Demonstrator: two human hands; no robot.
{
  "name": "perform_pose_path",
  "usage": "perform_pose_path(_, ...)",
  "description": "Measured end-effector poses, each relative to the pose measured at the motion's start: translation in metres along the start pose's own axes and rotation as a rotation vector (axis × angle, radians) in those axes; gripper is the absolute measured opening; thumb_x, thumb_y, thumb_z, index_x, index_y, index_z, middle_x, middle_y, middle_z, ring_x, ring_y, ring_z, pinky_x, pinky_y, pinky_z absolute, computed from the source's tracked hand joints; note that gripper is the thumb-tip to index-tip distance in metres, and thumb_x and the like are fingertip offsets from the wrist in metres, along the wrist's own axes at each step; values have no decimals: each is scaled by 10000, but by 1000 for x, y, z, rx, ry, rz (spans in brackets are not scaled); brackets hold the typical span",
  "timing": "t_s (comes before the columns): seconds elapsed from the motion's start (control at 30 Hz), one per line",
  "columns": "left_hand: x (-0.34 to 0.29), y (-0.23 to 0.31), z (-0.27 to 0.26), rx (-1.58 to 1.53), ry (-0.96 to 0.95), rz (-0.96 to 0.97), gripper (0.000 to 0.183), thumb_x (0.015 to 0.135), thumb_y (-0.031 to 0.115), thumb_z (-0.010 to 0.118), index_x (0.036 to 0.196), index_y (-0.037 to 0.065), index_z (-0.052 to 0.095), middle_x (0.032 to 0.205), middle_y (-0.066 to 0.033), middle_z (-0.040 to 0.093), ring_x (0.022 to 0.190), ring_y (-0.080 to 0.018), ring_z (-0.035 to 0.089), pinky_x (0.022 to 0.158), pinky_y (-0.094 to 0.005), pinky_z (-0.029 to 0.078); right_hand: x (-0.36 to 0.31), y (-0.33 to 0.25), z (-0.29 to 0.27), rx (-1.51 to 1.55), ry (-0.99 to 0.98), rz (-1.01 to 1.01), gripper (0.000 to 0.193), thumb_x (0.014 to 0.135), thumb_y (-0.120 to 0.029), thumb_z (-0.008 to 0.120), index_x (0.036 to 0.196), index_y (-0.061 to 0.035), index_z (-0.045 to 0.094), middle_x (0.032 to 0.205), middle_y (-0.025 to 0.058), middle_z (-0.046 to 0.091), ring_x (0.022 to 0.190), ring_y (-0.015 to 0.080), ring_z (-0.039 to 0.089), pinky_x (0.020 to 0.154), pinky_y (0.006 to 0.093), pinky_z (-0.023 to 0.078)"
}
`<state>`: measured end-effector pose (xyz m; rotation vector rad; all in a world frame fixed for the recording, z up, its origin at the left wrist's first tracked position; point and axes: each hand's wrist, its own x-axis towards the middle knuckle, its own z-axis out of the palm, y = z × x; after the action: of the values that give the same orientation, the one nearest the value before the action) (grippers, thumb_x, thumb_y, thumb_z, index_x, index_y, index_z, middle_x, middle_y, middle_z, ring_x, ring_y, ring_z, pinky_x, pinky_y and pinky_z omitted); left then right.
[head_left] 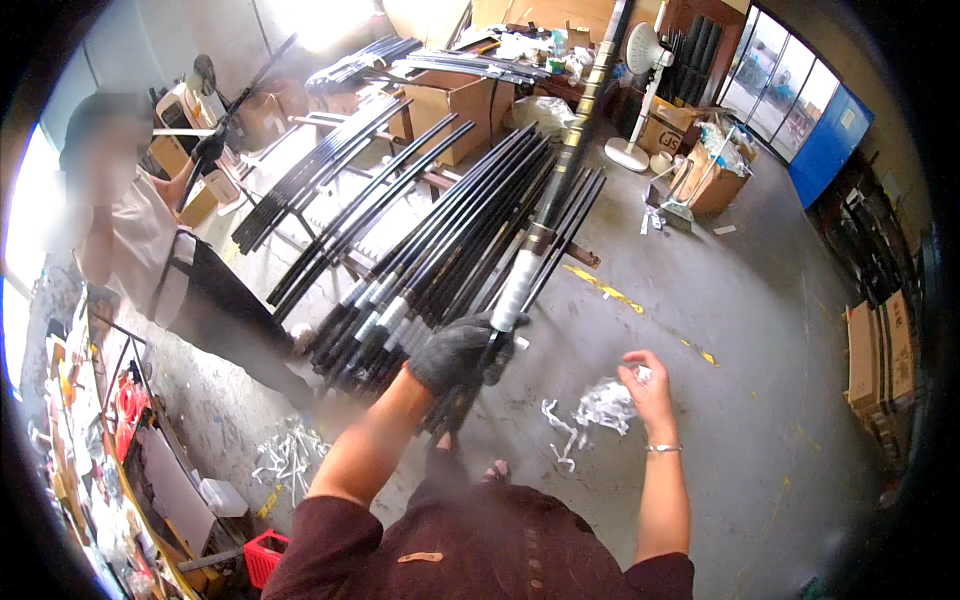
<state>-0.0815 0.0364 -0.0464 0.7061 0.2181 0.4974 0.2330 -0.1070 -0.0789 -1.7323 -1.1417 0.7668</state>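
My left hand [455, 355], in a dark glove, is wrapped round the lower part of a long black pole [562, 180] with gold bands. A whitish wrapped section [516, 290] of the pole starts just above the glove. The pole slants up and away to the right, past the top of the view. My right hand [650, 395] is bare, with a bracelet at the wrist, and held apart from the pole. Its fingers are curled together, with a bit of white at their tips. Beside it in the view lie crumpled white strips [605, 405]; whether they touch the hand is unclear.
Racks hold several rows of black poles [470, 215] ahead. At left a person [150, 230] with a gloved hand grips another pole. More white strips [290, 455] and a red basket [265, 558] are at lower left. A white fan [645, 90] and cartons [712, 175] stand behind.
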Motion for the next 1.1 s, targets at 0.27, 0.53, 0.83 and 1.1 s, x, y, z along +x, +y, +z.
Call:
perform_pose_path(0.27, 36, -44, 16, 303, 96, 155, 633, 789, -32, 709, 1355, 84, 450, 923, -85, 611, 792, -160, 597, 679, -319, 507, -4, -89, 39, -65, -80, -319, 201, 802, -116, 717, 967, -24, 649, 841, 73, 670, 783, 140, 607, 734, 281, 481)
perform_pose_path(0.53, 43, -44, 33, 522, 62, -25, 477, 813, 56, 713, 1246, 51, 514, 953, -24, 594, 811, -103, 565, 703, -266, 499, -13, -96, 44, -122, 19, -374, 195, 793, -111, 725, 946, -16, 647, 736, 87, 668, 624, 134, 603, 600, 288, 478)
perform_pose_path(0.83, 62, -69, 63, 1075, 190, 455, 380, 881, 122, 661, 1221, 65, 499, 924, -106, 638, 821, -207, 640, 701, -326, 504, -17, -96, 40, -297, 187, -391, 140, 796, -120, 688, 868, -4, 653, 695, 138, 654, 604, 234, 651, 566, 315, 477)
perform_pose_path(1.1, 69, -88, 63, 1072, 318, 562, 384, 871, 45, 631, 1227, 37, 486, 927, -81, 603, 826, -197, 597, 729, -324, 495, -22, -108, 35, -260, 115, -460, 109, 744, -70, 678, 819, -8, 630, 665, 116, 633, 559, 228, 605, 554, 291, 465)
